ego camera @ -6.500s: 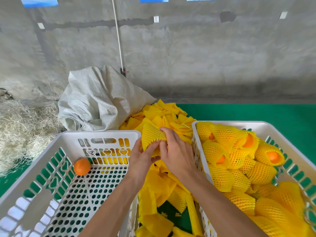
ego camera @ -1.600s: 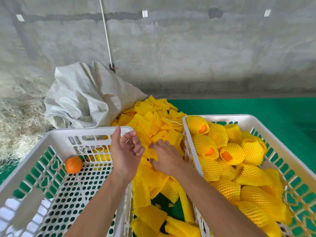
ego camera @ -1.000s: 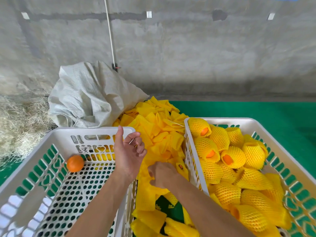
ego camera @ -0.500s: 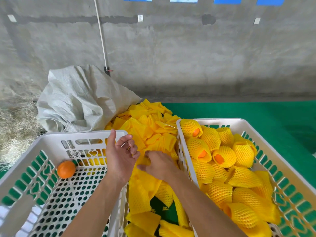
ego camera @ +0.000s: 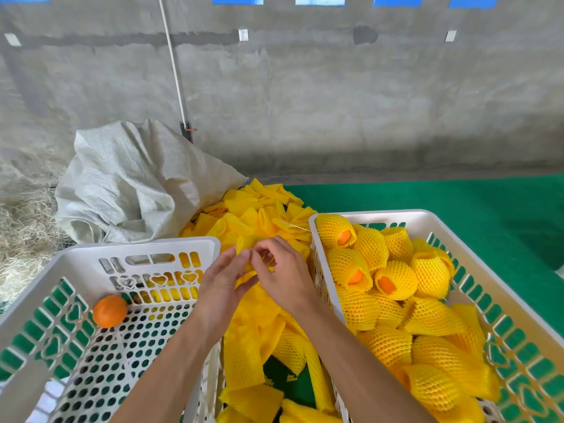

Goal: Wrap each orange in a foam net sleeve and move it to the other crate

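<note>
**Both hands on one sleeve, between the crates**

Pinching a yellow foam sleeve [ego camera: 248, 253] with both hands: left hand [ego camera: 224, 283] gripping its near edge with thumb and fingers, right hand [ego camera: 282, 274] curling fingertips into its top. Held just above the sleeve pile [ego camera: 259, 303], in the narrow gap between the two crates.

Hemmed in there: left crate [ego camera: 140, 248] rim touching the left wrist, right crate [ego camera: 317, 270] wall just beside the right wrist. More open inside the left crate, with only one bare orange [ego camera: 110, 310] against its left wall, well apart from the hands. Crowded in the right crate, heaped with netted oranges [ego camera: 396, 282], several showing orange skin at the open ends.

Sleeve flattened and crumpled, diamond-meshed, same yellow as the pile. Beyond the pile, a slumped white sack [ego camera: 134, 181] and green matting [ego camera: 457, 203].
</note>
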